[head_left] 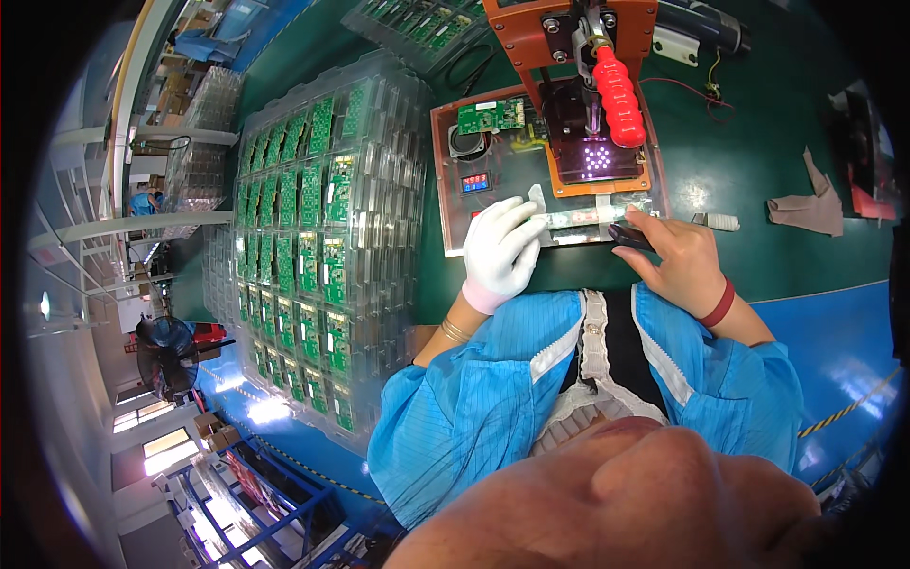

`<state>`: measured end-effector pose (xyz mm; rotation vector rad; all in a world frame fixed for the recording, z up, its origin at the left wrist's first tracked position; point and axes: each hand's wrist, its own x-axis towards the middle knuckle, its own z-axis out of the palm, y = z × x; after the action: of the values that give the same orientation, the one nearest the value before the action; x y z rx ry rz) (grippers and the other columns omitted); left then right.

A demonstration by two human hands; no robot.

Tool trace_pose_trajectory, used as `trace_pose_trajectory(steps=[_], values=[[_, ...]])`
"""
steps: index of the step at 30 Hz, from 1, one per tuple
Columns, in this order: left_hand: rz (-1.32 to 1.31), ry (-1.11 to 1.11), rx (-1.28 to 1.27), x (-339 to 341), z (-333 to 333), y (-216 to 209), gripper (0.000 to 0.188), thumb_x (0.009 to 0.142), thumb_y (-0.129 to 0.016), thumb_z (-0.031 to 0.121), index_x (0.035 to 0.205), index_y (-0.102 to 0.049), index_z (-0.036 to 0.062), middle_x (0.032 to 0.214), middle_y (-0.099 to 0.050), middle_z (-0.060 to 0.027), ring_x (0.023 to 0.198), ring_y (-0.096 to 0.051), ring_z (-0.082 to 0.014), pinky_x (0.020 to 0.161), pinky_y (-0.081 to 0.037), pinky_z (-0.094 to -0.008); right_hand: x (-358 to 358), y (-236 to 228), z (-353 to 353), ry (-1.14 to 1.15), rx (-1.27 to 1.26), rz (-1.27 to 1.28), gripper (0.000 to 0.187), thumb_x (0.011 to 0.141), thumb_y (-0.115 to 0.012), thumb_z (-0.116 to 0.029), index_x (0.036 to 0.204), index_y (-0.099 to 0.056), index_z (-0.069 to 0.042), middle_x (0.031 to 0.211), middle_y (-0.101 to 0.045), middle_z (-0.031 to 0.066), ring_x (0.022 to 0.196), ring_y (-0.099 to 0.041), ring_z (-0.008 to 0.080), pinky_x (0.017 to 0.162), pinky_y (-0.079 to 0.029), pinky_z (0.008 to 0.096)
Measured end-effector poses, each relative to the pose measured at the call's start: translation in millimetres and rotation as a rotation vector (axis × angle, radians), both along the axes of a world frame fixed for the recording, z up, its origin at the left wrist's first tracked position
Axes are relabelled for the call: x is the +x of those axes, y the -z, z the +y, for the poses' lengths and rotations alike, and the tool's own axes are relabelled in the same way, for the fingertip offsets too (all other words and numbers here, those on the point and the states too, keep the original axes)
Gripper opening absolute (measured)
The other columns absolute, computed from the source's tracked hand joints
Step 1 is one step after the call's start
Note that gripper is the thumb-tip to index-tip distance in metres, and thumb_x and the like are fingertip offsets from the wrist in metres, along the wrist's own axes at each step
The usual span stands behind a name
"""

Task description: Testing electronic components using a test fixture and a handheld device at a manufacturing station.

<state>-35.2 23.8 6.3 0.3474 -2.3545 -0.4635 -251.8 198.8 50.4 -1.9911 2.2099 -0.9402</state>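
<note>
My left hand (502,248) wears a white glove. Its fingers are stretched out, with the tips at the left end of a narrow pale strip (578,218) that has lit spots along it. The left thumb is hidden. My bare right hand (678,261) is closed, thumb and forefinger around a small black object (630,237) whose kind I cannot make out. The right forefinger lies close to the strip's right end. Both hands are at the front edge of a clear-topped test fixture (455,213) with a small lit meter (475,181) and a green circuit board (491,116) on it.
An orange press (569,28) with a red ribbed handle (618,97) rises behind my hands. To the left stand tall stacked clear trays (389,190) holding several green circuit boards. A white roll (722,222) and a brown cloth (810,204) lie to the right.
</note>
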Motion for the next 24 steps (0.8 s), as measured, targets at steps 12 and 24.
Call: trace_pose_trajectory(steps=[12, 24], values=[[-0.010, 0.005, 0.009, 0.3, 0.0, -0.8, 0.032, 0.073, -0.070, 0.002, 0.105, -0.069, 0.0049, 0.118, -0.069, -0.0116, 0.112, -0.064, -0.0340, 0.095, -0.050, -0.0413, 0.6, -0.4, 0.3, 0.008, -0.003, -0.004, 0.042, 0.077, -0.082, -0.020, 0.113, -0.068, -0.004, 0.084, -0.074, 0.0098, 0.057, -0.063, 0.0206, 0.055, -0.049, 0.0286], [-0.002, 0.011, 0.031, 0.0, 1.2, -3.5, 0.035, 0.070, -0.070, 0.002, 0.105, -0.069, 0.0041, 0.118, -0.070, -0.0118, 0.112, -0.064, -0.0341, 0.095, -0.050, -0.0412, 1.3, -2.8, -0.7, 0.008, -0.024, 0.001, 0.041, 0.077, -0.082, -0.020, 0.112, -0.069, -0.004, 0.077, -0.072, 0.0087, 0.053, -0.060, 0.0196, 0.053, -0.047, 0.0282]])
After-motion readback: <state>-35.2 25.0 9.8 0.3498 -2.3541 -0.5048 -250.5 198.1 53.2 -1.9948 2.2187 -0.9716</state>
